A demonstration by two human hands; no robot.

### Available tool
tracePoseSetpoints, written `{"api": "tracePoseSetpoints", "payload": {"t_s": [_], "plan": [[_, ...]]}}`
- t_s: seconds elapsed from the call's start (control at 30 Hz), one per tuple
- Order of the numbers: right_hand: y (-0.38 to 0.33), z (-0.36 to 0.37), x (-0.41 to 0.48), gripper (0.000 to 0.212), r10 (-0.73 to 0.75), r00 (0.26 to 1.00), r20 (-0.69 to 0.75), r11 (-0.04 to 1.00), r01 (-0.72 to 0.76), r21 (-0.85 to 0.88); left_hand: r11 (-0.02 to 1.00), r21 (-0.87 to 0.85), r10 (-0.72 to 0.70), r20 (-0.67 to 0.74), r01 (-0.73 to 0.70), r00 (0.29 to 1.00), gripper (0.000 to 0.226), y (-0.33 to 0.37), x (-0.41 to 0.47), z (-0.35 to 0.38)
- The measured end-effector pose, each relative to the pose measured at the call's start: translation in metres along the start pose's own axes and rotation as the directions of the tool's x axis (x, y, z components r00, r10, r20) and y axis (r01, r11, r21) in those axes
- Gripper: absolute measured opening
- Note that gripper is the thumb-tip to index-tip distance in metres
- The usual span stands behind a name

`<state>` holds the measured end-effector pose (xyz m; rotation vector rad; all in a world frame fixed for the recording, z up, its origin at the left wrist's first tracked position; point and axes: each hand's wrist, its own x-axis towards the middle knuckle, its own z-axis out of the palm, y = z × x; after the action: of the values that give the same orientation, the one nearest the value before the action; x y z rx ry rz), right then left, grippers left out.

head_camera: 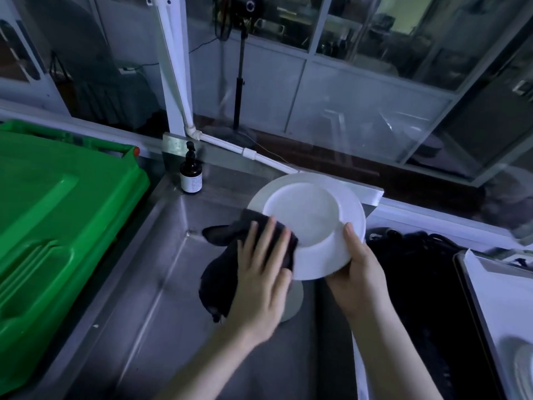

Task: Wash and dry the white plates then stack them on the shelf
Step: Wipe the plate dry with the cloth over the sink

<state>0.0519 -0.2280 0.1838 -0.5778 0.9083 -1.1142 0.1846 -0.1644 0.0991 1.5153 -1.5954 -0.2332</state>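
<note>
- White plate [310,217] is hanging in the air over the steel sink [161,284]. It is tipping up, so its bottom side is facing us.
- The right hand [357,269] is gripping the plate by its lower right edge. The thumb [350,235] is lying on the bottom side, and the other fingers are hiding behind the plate.
- The left hand [259,272] is lying flat, with straight fingers, on a dark cloth [222,272]. It is pressing the cloth onto the plate's left edge, and the rest of the cloth is hanging down under that hand.
- I think the drying step is going on, with the bottom side getting wiped.
- Only one hand is really holding the plate. If the plate is wet, it could be slipping out from under the thumb and dropping into the hard sink, where it might chip or break.
- Pushing too hard with the cloth could be twisting the plate out of that grip.
- Flat fingers are only pinning the cloth, so it could be sliding off into the sink and getting wet.
- Farther out, a brown soap bottle [191,174] is standing at the sink's back corner, well apart from the plate.
- A big green bin [52,220] is sitting on the left.
- Another white plate [523,368] is peeking in at the lower right corner.
</note>
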Motion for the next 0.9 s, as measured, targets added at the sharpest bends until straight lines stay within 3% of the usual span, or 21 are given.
{"api": "tracePoseSetpoints", "payload": {"t_s": [0.07, 0.17, 0.3, 0.43, 0.67, 0.9], "plan": [[0.013, 0.007, -0.002, 0.049, 0.077, 0.997, -0.006, 0.994, -0.076, 0.075, 0.983, 0.179, 0.028, 0.036, -0.034, 0.999, 0.053, 0.022, -0.001, 0.006], [0.019, 0.009, -0.004, 0.047, 0.141, 0.99, -0.002, 0.984, -0.14, 0.109, 0.958, 0.276, 0.062, 0.082, -0.082, 0.995, 0.052, 0.031, 0.006, 0.001], [0.003, 0.012, -0.004, 0.046, 0.041, 0.999, -0.003, 0.993, -0.04, 0.108, 0.972, 0.191, 0.132, 0.037, -0.137, 0.991, 0.051, 0.014, 0.008, -0.011], [-0.006, 0.016, -0.009, 0.044, -0.032, 0.999, -0.019, 0.997, 0.033, 0.069, 0.997, -0.023, 0.075, -0.08, -0.077, 0.994, 0.05, -0.004, 0.001, -0.018], [0.013, 0.019, -0.017, 0.042, 0.035, 0.999, 0.026, 0.999, -0.035, 0.008, 0.958, 0.185, 0.199, 0.123, -0.219, 0.972, 0.052, 0.013, 0.007, -0.024], [0.02, 0.011, -0.029, 0.025, 0.064, 0.992, 0.108, 0.986, -0.047, -0.159, 0.992, 0.117, -0.073, 0.193, 0.051, 0.978, 0.051, -0.013, 0.054, -0.046]]}}
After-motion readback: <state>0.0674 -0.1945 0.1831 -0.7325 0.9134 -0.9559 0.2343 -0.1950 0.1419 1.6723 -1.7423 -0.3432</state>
